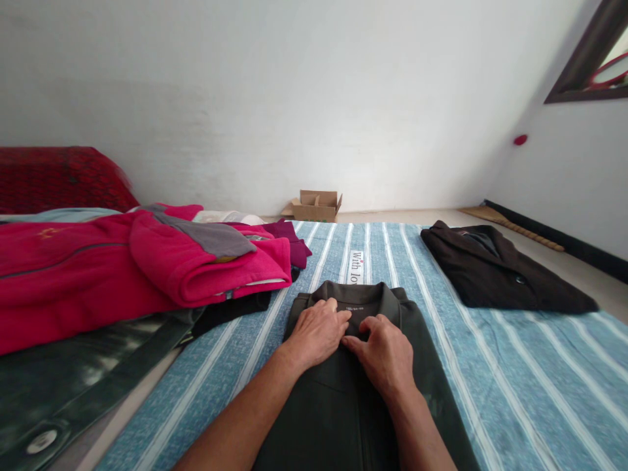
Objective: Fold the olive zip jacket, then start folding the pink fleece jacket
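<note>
A dark green collared top [324,409] lies front side up in front of me, with its collar toward the wall. At the left of the neck opening, my left hand [318,330] has its fingers bent on the collar edge. My right hand [385,350] pinches the front edge just below the neck, its thumb and fingertips close to those of the left. Pale size print shows inside the neck. Both forearms cover part of the top, and its lower end runs out of view.
Blue striped cloth [490,386] lies under the top. A pile with a pink jacket [98,275] is on the left, above a dark green garment [73,373]. A folded dark brown coat [495,275] lies at the right. By the wall stands an open cardboard box [316,208].
</note>
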A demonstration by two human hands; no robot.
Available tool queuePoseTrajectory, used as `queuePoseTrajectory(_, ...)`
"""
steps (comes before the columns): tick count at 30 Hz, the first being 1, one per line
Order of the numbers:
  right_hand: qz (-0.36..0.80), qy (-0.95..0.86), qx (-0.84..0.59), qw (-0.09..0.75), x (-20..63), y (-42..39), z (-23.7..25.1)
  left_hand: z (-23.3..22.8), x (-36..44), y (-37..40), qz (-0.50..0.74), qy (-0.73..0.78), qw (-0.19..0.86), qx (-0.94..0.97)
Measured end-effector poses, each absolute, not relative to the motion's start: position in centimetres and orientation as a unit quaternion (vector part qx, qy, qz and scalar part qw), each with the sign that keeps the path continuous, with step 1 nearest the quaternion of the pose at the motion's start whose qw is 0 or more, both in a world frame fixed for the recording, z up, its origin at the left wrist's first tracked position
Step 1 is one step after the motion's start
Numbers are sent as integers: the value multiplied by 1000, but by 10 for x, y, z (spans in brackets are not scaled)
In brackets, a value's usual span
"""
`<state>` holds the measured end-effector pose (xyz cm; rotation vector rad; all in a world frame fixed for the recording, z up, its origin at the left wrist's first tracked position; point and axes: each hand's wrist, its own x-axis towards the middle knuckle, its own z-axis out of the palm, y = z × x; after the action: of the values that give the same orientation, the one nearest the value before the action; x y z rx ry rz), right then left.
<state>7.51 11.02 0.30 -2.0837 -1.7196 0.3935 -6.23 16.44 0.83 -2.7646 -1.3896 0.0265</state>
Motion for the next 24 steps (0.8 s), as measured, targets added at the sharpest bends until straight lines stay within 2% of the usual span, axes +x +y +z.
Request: queuePoseTrajectory(24,144,-614,-745,216,75,112,2,6,-63,165,1,-453,27,-891)
